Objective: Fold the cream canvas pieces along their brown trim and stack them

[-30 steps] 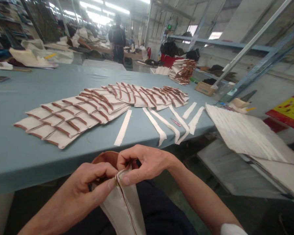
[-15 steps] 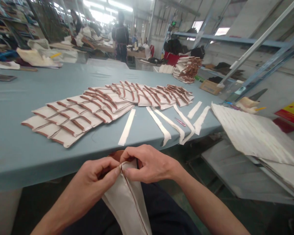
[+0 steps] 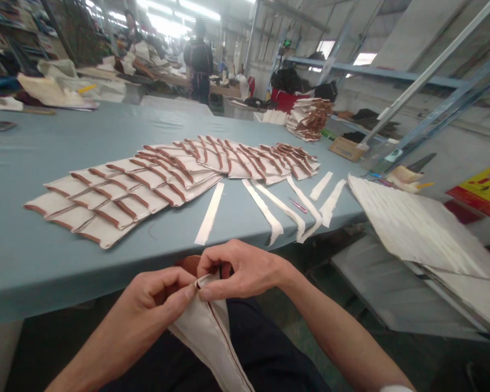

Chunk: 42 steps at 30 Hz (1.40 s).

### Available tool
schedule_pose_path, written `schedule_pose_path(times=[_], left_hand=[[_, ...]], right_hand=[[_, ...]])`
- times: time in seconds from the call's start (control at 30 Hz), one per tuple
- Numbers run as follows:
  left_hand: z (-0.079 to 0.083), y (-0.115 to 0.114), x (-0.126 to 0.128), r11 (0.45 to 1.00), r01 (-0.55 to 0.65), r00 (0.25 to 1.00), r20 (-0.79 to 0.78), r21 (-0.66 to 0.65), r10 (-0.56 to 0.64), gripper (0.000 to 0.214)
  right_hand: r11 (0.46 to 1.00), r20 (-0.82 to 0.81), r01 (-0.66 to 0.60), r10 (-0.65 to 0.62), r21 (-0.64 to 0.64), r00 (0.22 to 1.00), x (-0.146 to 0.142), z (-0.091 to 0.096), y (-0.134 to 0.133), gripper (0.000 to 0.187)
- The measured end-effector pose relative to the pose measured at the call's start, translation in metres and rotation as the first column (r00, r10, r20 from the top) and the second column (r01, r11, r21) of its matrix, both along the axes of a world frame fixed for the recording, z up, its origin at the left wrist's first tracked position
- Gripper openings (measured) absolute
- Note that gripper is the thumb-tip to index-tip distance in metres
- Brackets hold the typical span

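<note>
Between my two hands hangs a cream fabric piece with a brown line along its seam; its lower end drapes over my dark-clothed lap. My left hand pinches the top of the seam between thumb and fingers. Right beside it, my right hand grips the same top end, thumb pressed against the cloth. A bit of brown material shows behind the fingers. On the table in front lie overlapping rows of cream pieces with brown edges.
White strips lie along the near edge of the blue-covered table, some hanging over it. A small pink tool rests among them. At right stands a pale board. A stack of folded pieces sits at the back. A person stands beyond.
The fabric's top end is folded over a little more between my fingers, and its lower part hangs slightly differently. Both hands keep their hold. The view has shifted slightly.
</note>
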<state>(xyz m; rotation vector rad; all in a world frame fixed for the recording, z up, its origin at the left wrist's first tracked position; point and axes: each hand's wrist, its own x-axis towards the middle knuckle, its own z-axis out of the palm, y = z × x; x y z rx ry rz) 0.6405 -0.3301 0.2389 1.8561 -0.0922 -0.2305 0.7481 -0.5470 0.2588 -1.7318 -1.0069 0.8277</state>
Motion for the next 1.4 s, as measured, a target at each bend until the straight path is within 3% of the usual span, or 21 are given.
schedule_pose_path(times=[0.1,0.2,0.3,0.43,0.57,0.8,0.93,1.13,1.27,1.4], left_hand=[[-0.009,0.006,-0.003,0.995,0.031,0.999,-0.041,-0.097,-0.035,0.038],[-0.016,0.011,-0.006,0.993,0.049,0.998,-0.037,-0.110,-0.053,0.036],[-0.017,0.012,-0.007,0.997,0.074,0.997,0.016,-0.022,-0.074,0.036],[-0.011,0.006,-0.007,0.972,0.098,0.976,0.170,0.212,-0.136,0.038],[-0.009,0.000,-0.009,0.958,0.050,0.945,0.297,0.282,-0.137,0.029],[-0.007,-0.005,-0.005,0.953,-0.002,0.942,0.320,0.303,-0.100,0.028],[-0.005,-0.011,-0.001,0.978,0.026,0.983,0.174,0.207,-0.063,0.034],[-0.018,-0.020,-0.014,0.995,-0.097,0.982,0.160,-0.027,0.100,0.032],[-0.035,-0.014,-0.019,0.979,-0.062,0.995,0.069,-0.197,0.077,0.032],[-0.043,-0.007,-0.019,0.977,-0.038,0.999,0.009,-0.212,0.041,0.038]], right_hand=[[0.997,-0.211,-0.051,0.063,0.060,0.976,0.004,-0.006,0.001,0.050],[0.993,-0.267,-0.082,0.102,0.086,0.958,0.003,-0.008,0.001,0.052],[0.997,-0.124,-0.055,0.061,0.046,0.990,-0.001,-0.006,0.001,0.037],[0.997,0.131,0.036,-0.026,-0.075,0.991,-0.008,-0.007,0.001,0.017],[0.995,0.122,0.084,-0.076,-0.058,0.990,-0.010,-0.015,0.000,0.008],[0.995,0.188,0.098,-0.097,0.004,0.977,-0.015,-0.023,-0.004,0.008],[0.989,0.184,0.146,-0.146,0.014,0.972,-0.019,-0.025,-0.004,0.011],[0.987,0.094,0.150,-0.155,0.054,0.983,-0.027,-0.024,-0.003,0.020],[0.990,0.039,0.097,-0.101,0.103,0.994,-0.029,-0.019,-0.002,0.024],[0.989,0.033,0.079,-0.083,0.122,0.996,-0.030,-0.017,-0.001,0.023]])
